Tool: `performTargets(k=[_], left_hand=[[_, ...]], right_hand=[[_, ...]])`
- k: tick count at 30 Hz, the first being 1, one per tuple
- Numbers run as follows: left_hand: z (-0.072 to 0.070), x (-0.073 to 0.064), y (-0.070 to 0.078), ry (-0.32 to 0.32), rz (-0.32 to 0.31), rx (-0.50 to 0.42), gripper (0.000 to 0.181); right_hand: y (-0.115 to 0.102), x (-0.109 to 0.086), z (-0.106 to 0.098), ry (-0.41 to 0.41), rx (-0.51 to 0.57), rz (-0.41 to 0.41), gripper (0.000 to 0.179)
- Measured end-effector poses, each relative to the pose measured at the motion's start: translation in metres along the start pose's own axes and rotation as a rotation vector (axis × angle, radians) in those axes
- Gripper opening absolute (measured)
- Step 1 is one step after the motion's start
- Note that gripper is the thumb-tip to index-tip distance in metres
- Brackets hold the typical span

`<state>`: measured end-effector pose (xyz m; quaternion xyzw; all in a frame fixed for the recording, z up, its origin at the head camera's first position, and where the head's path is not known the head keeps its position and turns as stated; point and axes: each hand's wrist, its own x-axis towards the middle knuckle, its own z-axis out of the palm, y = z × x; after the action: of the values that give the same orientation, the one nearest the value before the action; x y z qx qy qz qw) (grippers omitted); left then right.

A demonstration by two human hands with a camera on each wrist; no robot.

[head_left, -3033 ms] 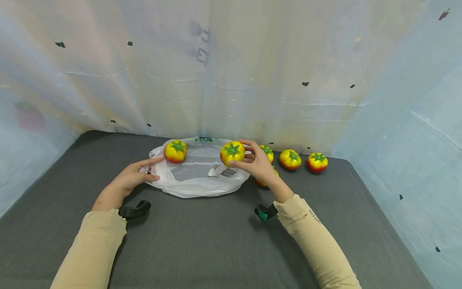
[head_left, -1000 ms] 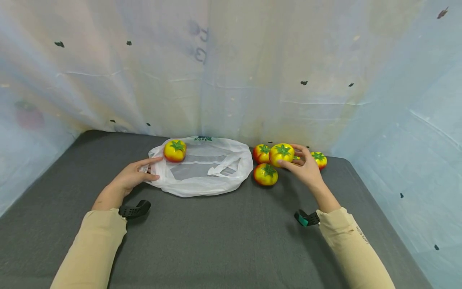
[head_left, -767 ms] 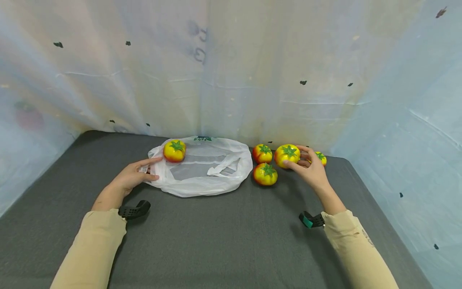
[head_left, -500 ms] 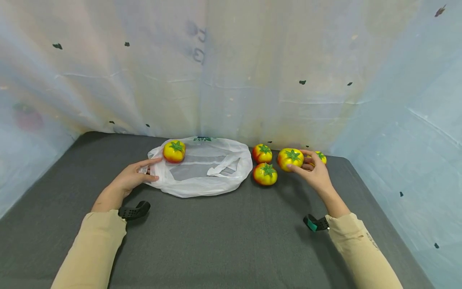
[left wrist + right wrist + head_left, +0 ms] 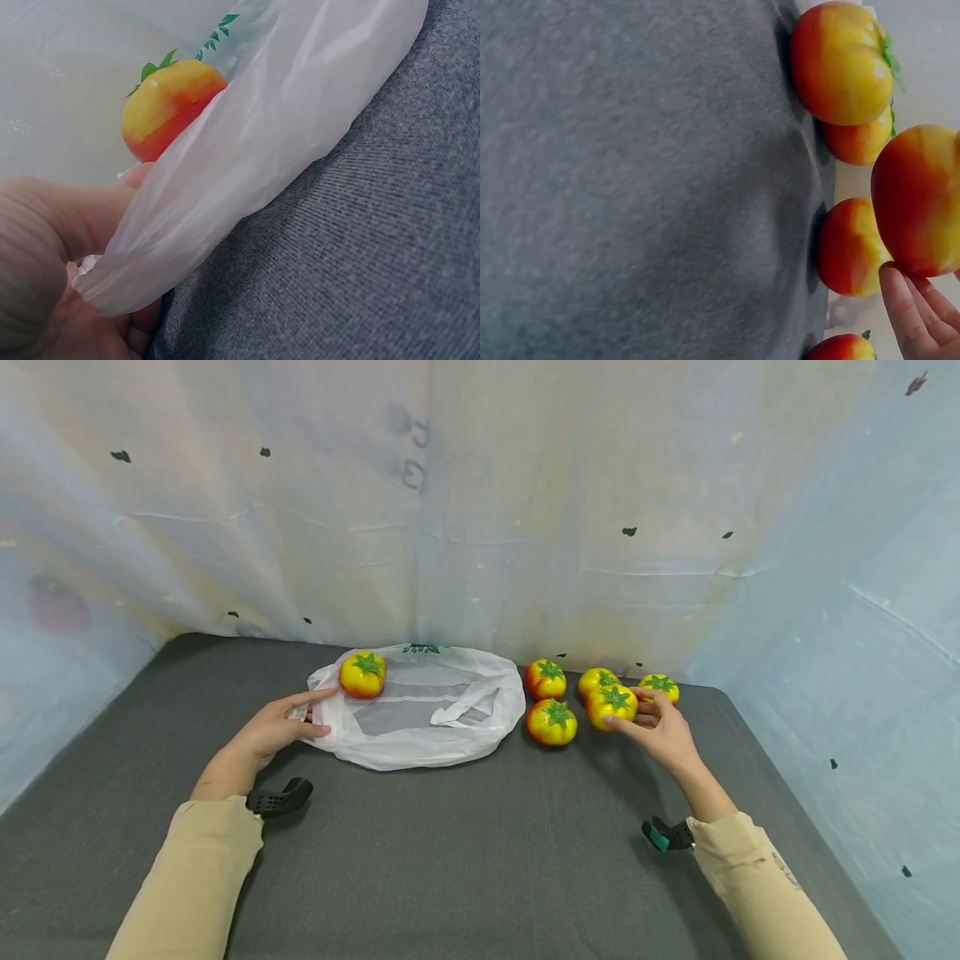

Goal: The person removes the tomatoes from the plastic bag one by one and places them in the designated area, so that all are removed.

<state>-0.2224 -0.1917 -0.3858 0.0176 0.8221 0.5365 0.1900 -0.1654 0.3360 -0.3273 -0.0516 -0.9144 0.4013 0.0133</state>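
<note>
Yellow and red, with a green leafy top: a held fruit, pinched in the right hand, a little above the dark grey tabletop. Close by, sitting down, four loose fruits (one just behind the held one). Over to the left, a thin white bag, mouth wide, with a bagged fruit inside its left end. Clamped on that same end: the left hand, well apart from the right. Behind everything, a pale sheet with dark spots.
</note>
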Motion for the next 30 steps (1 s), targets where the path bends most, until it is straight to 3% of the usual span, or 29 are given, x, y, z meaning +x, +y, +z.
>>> performTargets(k=[19,30], left_hand=[[0.0,-0.001,0.001,-0.002,-0.001,0.01,0.074],[0.0,-0.001,0.0,0.005,0.002,0.009,0.075]], right_hand=[[0.01,-0.004,0.004,-0.07,-0.148,0.083,0.082],[0.015,-0.004,0.011,-0.085,-0.115,0.111,0.085]])
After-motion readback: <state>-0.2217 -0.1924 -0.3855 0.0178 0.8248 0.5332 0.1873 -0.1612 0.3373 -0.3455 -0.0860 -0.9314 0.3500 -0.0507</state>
